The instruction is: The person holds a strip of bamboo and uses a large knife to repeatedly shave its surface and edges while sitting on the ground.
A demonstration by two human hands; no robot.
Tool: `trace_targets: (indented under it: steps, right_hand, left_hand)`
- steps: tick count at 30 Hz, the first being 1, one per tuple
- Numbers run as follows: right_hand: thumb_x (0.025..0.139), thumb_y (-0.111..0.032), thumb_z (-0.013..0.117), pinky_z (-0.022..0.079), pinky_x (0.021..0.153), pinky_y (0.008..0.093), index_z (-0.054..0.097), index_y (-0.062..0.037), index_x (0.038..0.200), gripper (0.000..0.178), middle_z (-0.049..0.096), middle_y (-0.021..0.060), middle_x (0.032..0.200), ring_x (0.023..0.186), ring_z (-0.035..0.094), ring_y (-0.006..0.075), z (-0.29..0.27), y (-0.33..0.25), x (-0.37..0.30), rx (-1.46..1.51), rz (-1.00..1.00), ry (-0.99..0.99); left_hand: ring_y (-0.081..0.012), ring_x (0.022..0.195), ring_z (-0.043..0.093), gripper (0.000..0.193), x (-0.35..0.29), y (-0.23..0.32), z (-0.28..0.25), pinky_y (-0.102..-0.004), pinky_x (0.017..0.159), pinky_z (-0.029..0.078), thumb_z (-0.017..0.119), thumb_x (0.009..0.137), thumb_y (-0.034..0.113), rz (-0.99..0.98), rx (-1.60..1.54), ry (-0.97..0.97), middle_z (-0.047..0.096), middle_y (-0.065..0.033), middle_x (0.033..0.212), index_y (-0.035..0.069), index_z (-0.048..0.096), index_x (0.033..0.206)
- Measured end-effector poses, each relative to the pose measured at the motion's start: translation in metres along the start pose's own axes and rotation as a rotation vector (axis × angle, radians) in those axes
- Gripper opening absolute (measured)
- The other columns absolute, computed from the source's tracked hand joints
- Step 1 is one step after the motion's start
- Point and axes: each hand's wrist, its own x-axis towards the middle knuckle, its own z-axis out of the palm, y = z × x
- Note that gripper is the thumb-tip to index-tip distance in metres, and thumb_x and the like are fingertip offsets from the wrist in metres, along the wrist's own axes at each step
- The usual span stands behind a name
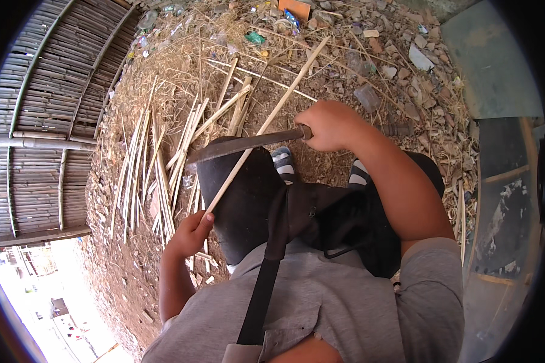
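Note:
My left hand [189,235] is closed round the lower end of a long, pale bamboo strip [283,100], which slants up and away to the right across my left knee. In my right hand [330,126] is the handle of a long-bladed knife [242,144]. Its dark blade points left and crosses the strip above my knee; whether the edge touches the strip I cannot tell. Left of my knee, many split bamboo strips [140,169] lie in loose bundles on the ground. Thicker split pieces [239,112] lie just beyond the knee.
A bamboo slat wall [39,78] stands on the left. Stones, dry straw and litter, including a green scrap [255,37] and a clear plastic cup [367,97], cover the far ground. Grey sheet panels [493,66] line the right side. A black strap [261,296] crosses my chest.

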Motion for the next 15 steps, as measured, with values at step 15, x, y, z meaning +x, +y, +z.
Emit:
trace_targets:
  steps: [15]
  right_hand:
    - [0.072, -0.03, 0.078, 0.053, 0.078, 0.0426, 0.066, 0.0001, 0.12, 0.058, 0.072, 0.0171, 0.097, 0.089, 0.07, 0.0299, -0.008, 0.043, 0.005, 0.216, 0.21, -0.038]
  left_hand:
    - [-0.0113, 0.062, 0.045, 0.051, 0.009, -0.008, -0.001, -0.0305, 0.059, 0.04, 0.043, 0.106, 0.047, -0.034, -0.191, -0.076, 0.051, 0.001, 0.068, 0.004, 0.056, 0.082]
